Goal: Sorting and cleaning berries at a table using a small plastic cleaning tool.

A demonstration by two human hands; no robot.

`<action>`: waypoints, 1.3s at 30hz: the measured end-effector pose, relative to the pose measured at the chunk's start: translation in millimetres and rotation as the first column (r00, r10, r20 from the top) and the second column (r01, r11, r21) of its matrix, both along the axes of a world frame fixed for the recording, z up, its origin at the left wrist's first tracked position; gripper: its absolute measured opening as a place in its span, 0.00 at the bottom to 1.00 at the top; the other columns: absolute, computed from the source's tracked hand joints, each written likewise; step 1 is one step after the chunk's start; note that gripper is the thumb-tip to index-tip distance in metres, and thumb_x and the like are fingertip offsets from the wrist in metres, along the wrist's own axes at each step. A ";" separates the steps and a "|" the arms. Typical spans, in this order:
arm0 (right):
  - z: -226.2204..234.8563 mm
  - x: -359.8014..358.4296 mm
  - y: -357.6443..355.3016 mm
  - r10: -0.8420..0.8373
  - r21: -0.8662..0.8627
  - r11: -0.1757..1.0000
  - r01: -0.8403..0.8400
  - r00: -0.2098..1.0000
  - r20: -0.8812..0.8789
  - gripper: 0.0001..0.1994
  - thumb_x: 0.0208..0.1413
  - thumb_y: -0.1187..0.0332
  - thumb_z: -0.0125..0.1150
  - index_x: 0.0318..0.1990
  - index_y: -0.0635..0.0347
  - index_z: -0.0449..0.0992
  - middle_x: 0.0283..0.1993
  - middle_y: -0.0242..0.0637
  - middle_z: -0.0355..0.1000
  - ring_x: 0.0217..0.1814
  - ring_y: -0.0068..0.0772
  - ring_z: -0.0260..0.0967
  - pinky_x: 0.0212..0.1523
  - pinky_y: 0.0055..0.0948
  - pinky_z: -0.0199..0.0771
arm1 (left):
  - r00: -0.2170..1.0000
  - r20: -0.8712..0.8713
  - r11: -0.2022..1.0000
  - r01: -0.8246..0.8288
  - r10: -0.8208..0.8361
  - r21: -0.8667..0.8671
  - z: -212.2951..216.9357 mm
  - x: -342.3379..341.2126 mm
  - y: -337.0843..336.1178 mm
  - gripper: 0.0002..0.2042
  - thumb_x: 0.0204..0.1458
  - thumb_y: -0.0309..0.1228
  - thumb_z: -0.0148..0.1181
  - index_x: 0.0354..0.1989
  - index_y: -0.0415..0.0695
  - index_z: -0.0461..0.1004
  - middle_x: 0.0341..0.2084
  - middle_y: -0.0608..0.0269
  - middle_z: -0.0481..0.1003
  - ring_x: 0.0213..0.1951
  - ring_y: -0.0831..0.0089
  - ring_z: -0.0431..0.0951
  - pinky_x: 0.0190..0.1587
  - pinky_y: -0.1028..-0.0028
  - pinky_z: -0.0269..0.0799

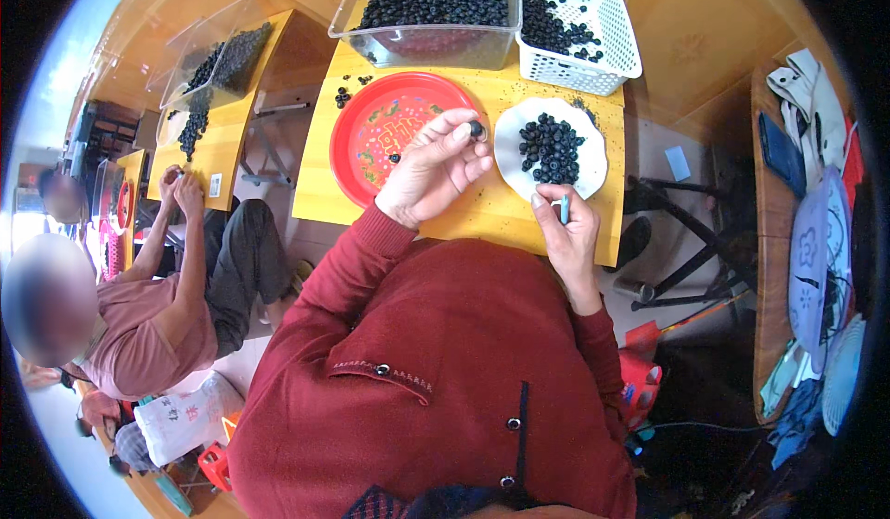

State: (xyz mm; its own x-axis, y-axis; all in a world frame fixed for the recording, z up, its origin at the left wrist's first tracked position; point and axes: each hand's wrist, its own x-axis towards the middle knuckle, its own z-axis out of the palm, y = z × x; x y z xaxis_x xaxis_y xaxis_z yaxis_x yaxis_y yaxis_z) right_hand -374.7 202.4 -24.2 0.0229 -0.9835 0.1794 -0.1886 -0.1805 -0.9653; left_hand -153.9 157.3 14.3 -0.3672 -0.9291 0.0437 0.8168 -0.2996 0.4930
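My left hand [436, 165] is raised over the yellow table [482, 213] and pinches one small dark round fruit [476, 130] between thumb and fingertips, just right of the red plate [371, 139]. My right hand [565, 234] rests at the table's near edge, closed around a thin light-blue tool [564, 208] that points up toward the white plate [519, 130]. That white plate carries a heap of dark fruits [551, 148]. One loose fruit lies on the red plate.
At the table's far side stand a clear plastic tub [426, 42] and a white slotted basket [593, 51], both holding dark fruits. To the left, another person in a pink shirt [139, 334] sits at a second yellow table [222, 139]. A wooden bench with clutter [807, 241] stands right.
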 end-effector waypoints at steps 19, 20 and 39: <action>43.5 10.8 -12.5 0.073 -0.312 0.944 -0.112 0.988 -0.133 0.14 0.63 0.65 0.57 0.47 0.69 0.75 0.39 0.47 0.74 0.38 0.43 0.75 0.39 0.33 0.74 | 0.999 0.005 0.989 0.042 -0.043 0.142 -14.3 -24.5 10.0 0.10 0.59 0.24 0.57 0.48 0.42 0.76 0.40 0.60 0.78 0.42 0.70 0.79 0.51 0.68 0.77; 43.3 11.4 -13.0 0.072 -0.309 0.945 -0.109 0.989 -0.129 0.14 0.63 0.65 0.57 0.47 0.69 0.75 0.39 0.47 0.74 0.38 0.43 0.75 0.39 0.33 0.74 | 0.999 0.008 0.989 0.043 -0.045 0.145 -15.0 -25.8 11.2 0.10 0.59 0.24 0.57 0.48 0.42 0.76 0.40 0.60 0.78 0.42 0.70 0.79 0.51 0.68 0.77; 40.9 4.3 -11.1 0.039 -0.425 0.900 -0.098 0.989 -0.144 0.13 0.60 0.67 0.61 0.46 0.68 0.77 0.37 0.44 0.74 0.35 0.38 0.74 0.34 0.31 0.74 | 0.994 0.036 0.988 0.095 -0.100 0.123 -10.9 -42.1 21.7 0.08 0.60 0.29 0.57 0.46 0.45 0.75 0.40 0.64 0.78 0.43 0.73 0.77 0.49 0.71 0.75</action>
State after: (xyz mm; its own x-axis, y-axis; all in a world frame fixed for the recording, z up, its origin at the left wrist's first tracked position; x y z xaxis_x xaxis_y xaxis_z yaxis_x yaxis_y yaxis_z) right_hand -370.4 191.3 16.7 0.1390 -0.8065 0.5746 -0.2784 -0.5887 -0.7589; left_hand -195.9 179.1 3.3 -0.4557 -0.8861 -0.0846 0.7599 -0.4368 0.4814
